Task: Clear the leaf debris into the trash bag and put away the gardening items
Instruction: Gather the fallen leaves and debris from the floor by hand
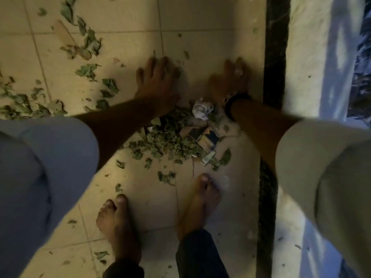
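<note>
Both my hands lie flat on the tiled floor, fingers straight and pointing away from me. My left hand (157, 79) and my right hand (230, 79) sit just beyond a heap of green leaf debris (168, 137). A crumpled white paper (201, 110) and a torn yellow and black carton (206, 141) are mixed into the heap. My right hand is blurred and has a dark band at the wrist. More loose leaves (88, 45) are scattered across the floor to the left. No trash bag is in view.
My bare feet (118, 221) stand close behind the heap. A black strip (275, 77) runs along the floor on the right, with a pale ledge (305, 57) past it. A flat piece of wood or card (64, 33) lies among the far leaves.
</note>
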`<state>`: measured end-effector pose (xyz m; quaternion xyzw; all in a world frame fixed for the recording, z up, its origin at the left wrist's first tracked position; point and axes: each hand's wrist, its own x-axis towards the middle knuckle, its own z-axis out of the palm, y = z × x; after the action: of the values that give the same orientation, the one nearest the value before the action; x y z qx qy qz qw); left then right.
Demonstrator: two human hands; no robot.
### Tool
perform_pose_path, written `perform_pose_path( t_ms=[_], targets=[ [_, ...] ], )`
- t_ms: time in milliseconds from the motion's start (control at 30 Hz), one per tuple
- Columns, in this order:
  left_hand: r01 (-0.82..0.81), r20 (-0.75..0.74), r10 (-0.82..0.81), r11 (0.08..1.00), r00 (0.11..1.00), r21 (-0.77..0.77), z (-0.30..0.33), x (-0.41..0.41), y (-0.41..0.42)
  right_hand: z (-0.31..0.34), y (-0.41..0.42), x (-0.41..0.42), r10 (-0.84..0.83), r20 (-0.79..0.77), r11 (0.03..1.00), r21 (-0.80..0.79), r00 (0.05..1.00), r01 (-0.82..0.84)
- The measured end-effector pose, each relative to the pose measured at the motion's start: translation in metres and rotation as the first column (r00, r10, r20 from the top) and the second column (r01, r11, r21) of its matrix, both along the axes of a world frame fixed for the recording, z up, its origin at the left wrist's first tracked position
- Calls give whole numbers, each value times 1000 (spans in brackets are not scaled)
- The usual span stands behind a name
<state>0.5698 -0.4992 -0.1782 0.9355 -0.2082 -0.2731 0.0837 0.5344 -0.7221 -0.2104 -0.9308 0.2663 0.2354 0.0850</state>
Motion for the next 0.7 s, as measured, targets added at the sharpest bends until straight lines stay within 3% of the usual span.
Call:
perform_pose_path(
  t_ms=[67,100,167,233,333,400,467,533,700],
  targets=[
    [68,-70,-69,998,995,-18,9,-18,-9,52,51,-33,296,181,938,129,938,-321],
    [131,-121,-136,990,983,-47,14,-37,-8,84,74,-61,342,146,908,203,928,-366],
    [233,-199,-265,958,944,-169,23,-64,5,78,71,-91,239,144,900,337,960,-275],
    [253,-130,-291,935,948,-250,29,-76,27,79,53,-98,14,217,936,340,976,-89],
    [53,-1,-54,988,999,-144,33,-92,62,87,30,-114,-158,160,957,267,974,111],
    [-141,-43,141,990,989,-12,32,-102,74,81,22,-129,-234,-49,946,218,971,239],
    [-275,-155,286,958,946,85,33,-109,71,80,29,-141,-210,-188,939,236,959,252],
    [-278,-199,299,952,933,124,33,-119,58,76,47,-147,-143,-255,925,310,956,221],
    [-281,-195,291,957,937,75,34,-146,16,72,91,-127,7,-173,946,319,985,49]
  ],
)
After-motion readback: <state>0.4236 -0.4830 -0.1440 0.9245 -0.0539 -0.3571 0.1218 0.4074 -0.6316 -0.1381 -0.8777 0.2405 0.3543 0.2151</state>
